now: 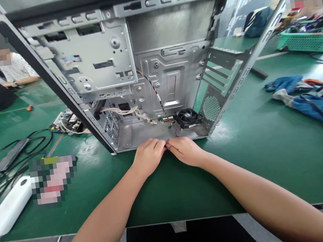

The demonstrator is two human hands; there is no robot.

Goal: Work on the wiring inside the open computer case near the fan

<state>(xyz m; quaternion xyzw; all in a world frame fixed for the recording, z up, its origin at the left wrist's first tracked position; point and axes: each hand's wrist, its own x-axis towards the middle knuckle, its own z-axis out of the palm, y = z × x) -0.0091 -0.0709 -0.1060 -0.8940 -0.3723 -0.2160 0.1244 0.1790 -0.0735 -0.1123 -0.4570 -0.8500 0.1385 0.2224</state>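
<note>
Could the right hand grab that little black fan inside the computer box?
Probably yes. The right hand is at the lower edge of the computer case, close to the black fan, and nothing seems to block the way through the open near side.

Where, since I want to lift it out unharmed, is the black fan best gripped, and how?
Probably by opposite outer edges of the black fan, coming through the near, open side of the computer case: the fan lies squarish and face up, blades exposed.
</note>
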